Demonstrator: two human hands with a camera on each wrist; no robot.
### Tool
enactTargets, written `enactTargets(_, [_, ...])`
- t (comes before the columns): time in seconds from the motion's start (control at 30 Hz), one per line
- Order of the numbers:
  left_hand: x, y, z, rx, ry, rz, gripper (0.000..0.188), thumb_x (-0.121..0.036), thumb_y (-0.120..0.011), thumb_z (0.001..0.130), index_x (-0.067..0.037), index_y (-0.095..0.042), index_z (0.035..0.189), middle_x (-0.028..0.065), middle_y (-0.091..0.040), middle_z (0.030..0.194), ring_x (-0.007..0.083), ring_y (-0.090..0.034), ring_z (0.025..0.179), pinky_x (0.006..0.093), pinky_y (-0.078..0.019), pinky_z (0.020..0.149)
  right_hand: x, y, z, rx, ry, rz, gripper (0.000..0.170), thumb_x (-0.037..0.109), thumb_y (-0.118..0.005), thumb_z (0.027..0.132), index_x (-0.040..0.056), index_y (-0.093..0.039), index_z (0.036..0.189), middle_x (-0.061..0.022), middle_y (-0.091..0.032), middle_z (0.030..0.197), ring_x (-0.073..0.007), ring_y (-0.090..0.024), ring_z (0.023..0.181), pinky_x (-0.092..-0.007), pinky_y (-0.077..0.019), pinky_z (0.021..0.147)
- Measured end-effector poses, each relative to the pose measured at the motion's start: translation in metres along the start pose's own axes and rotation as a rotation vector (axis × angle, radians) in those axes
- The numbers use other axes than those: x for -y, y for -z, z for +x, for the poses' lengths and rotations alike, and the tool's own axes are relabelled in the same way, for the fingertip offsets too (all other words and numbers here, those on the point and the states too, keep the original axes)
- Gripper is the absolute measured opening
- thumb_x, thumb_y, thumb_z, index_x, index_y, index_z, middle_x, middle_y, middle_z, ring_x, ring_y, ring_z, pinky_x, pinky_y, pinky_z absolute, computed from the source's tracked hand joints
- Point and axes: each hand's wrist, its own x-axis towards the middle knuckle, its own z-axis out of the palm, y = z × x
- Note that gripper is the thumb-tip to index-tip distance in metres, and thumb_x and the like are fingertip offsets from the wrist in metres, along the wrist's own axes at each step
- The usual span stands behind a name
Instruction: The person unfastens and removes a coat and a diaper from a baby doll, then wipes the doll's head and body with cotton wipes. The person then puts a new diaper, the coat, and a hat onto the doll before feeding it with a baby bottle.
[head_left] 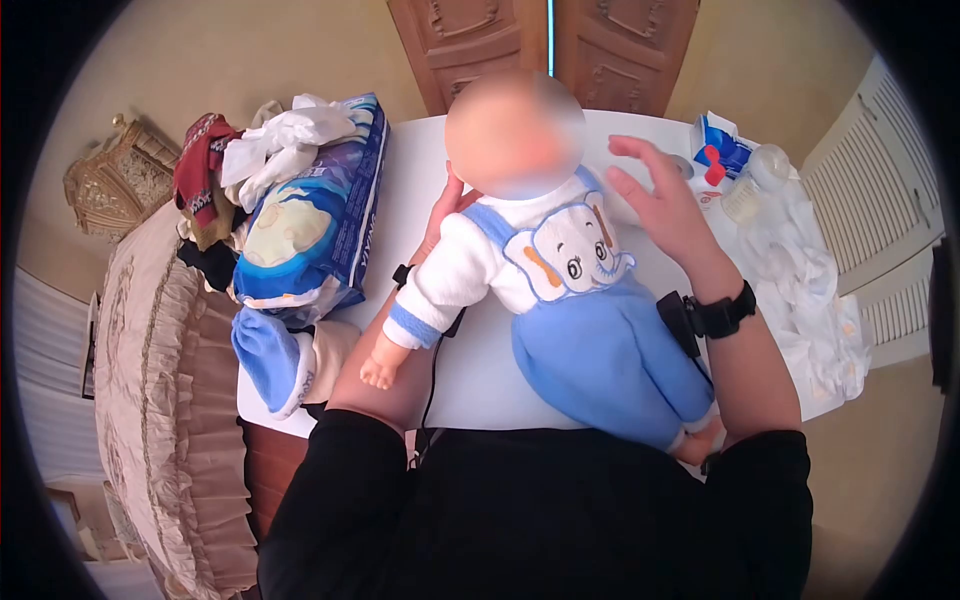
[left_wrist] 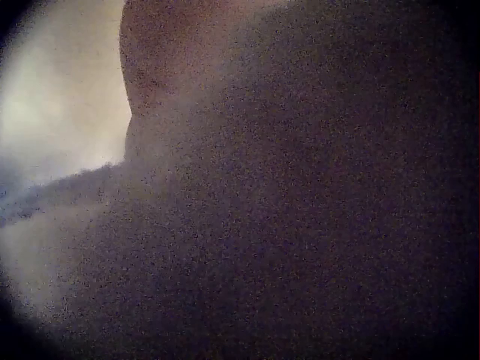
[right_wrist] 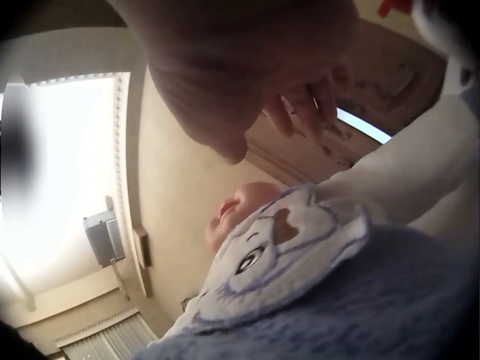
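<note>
A doll (head_left: 565,250) in white sleeves and blue trousers, an elephant on its bib, lies face up, slanting across the middle in the head view. My left hand (head_left: 445,210) holds it at the neck and shoulder, thumb up beside the head (head_left: 500,135); the other fingers are mostly hidden behind it. Over the doll's other shoulder my right hand (head_left: 665,200) is raised, fingers apart and slightly bent, holding nothing. In the right wrist view that hand (right_wrist: 262,82) hangs above the doll's bib (right_wrist: 277,255). The left wrist view is dark and blurred.
At the left of the white table (head_left: 480,385) are a blue diaper pack (head_left: 310,220) with cloths on top, and a blue-and-white garment (head_left: 270,360). On the right lie a blue packet (head_left: 722,145), a clear bottle (head_left: 768,165) and crumpled white material (head_left: 800,290).
</note>
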Motion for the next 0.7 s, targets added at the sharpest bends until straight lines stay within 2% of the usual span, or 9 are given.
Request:
enactTargets(0.03, [-0.002, 0.001, 0.003, -0.009, 0.007, 0.057, 0.07, -0.055, -0.038, 0.098, -0.006, -0.028, 0.147, 0.0184, -0.04, 0.145, 0.0316, -0.044, 0.131, 0.045, -0.0345, 0.111, -0.006, -0.001, 0.002, 0.108, -0.12, 0.187, 0.052, 0.031, -0.064, 0.091, 0.0054, -0.049, 0.133, -0.0152, -0.054, 0.13, -0.0297, -0.049, 0.123, -0.0374, -0.0379, 0.104])
enactTargets(0.07, [-0.004, 0.003, 0.005, -0.018, 0.013, 0.115, 0.069, -0.055, -0.038, 0.098, -0.006, -0.028, 0.147, 0.0182, -0.04, 0.145, 0.0314, -0.044, 0.131, 0.0447, -0.0346, 0.111, -0.011, -0.002, 0.002, 0.1, -0.12, 0.185, 0.052, 0.031, -0.064, 0.091, 0.0054, -0.049, 0.133, -0.0152, -0.054, 0.13, -0.0297, -0.049, 0.123, -0.0374, -0.0379, 0.104])
enactTargets(0.13, [-0.009, 0.007, 0.012, -0.039, 0.024, 0.231, 0.068, -0.054, -0.038, 0.099, -0.006, -0.029, 0.146, 0.0179, -0.041, 0.144, 0.0308, -0.045, 0.13, 0.0442, -0.0349, 0.111, -0.018, -0.006, 0.005, 0.302, -0.231, 0.406, 0.064, 0.035, -0.062, 0.092, 0.0047, -0.036, 0.143, -0.0162, -0.052, 0.133, -0.0265, -0.046, 0.127, -0.0368, -0.0374, 0.105])
enactTargets(0.23, [-0.019, 0.014, 0.023, -0.072, 0.037, 0.417, 0.067, -0.053, -0.038, 0.099, -0.006, -0.03, 0.146, 0.0175, -0.043, 0.143, 0.03, -0.046, 0.129, 0.0433, -0.0352, 0.11, -0.029, -0.013, 0.014, 0.355, -0.222, 0.451, 0.071, 0.035, -0.064, 0.091, 0.0024, -0.031, 0.145, -0.0188, -0.05, 0.133, -0.0255, -0.047, 0.125, -0.0357, -0.0393, 0.104])
enactTargets(0.33, [-0.034, 0.034, 0.038, -0.093, 0.035, 0.543, 0.065, -0.052, -0.038, 0.099, -0.005, -0.031, 0.145, 0.0172, -0.044, 0.142, 0.0295, -0.047, 0.128, 0.0427, -0.0355, 0.11, -0.032, -0.014, 0.016, 0.357, -0.289, 0.449, 0.073, 0.036, -0.066, 0.09, 0.0006, -0.032, 0.144, -0.0203, -0.051, 0.13, -0.0255, -0.05, 0.122, -0.0342, -0.0423, 0.1])
enactTargets(0.4, [-0.049, 0.066, 0.051, 0.12, 0.252, 0.393, 0.061, -0.049, -0.036, 0.1, -0.004, -0.036, 0.141, 0.015, -0.051, 0.135, 0.0268, -0.051, 0.122, 0.0393, -0.0367, 0.108, -0.042, -0.018, 0.017, 0.36, -0.288, 0.448, 0.074, 0.037, -0.067, 0.089, 0.0007, -0.032, 0.144, -0.0205, -0.052, 0.129, -0.0255, -0.052, 0.12, -0.034, -0.0432, 0.099])
enactTargets(0.53, [-0.063, 0.054, 0.059, 0.094, 0.366, 0.448, 0.058, -0.047, -0.036, 0.101, -0.004, -0.038, 0.138, 0.013, -0.056, 0.128, 0.0255, -0.053, 0.12, 0.038, -0.0393, 0.105, -0.051, -0.021, 0.017, 0.345, -0.335, 0.418, 0.075, 0.039, -0.068, 0.088, 0.0009, -0.034, 0.143, -0.0209, -0.054, 0.127, -0.0259, -0.055, 0.115, -0.034, -0.0452, 0.096])
enactTargets(0.63, [-0.068, 0.048, 0.067, 0.078, 0.41, 0.434, 0.062, -0.052, -0.036, 0.1, -0.003, -0.04, 0.137, 0.0129, -0.059, 0.122, 0.0239, -0.055, 0.116, 0.0363, -0.0407, 0.103, -0.053, -0.024, 0.016, 0.336, -0.362, 0.382, 0.074, 0.039, -0.068, 0.088, 0.0005, -0.036, 0.143, -0.02, -0.057, 0.123, -0.0255, -0.057, 0.112, -0.0339, -0.0457, 0.095])
enactTargets(0.7, [-0.073, 0.043, 0.068, -0.014, 0.531, 0.41, 0.067, -0.059, -0.035, 0.098, -0.004, -0.041, 0.136, 0.0135, -0.061, 0.12, 0.023, -0.057, 0.114, 0.036, -0.0426, 0.101, -0.055, -0.024, 0.016, 0.349, -0.359, 0.346, 0.074, 0.04, -0.068, 0.087, 0.0004, -0.037, 0.142, -0.0194, -0.058, 0.121, -0.0256, -0.058, 0.111, -0.0339, -0.0461, 0.094])
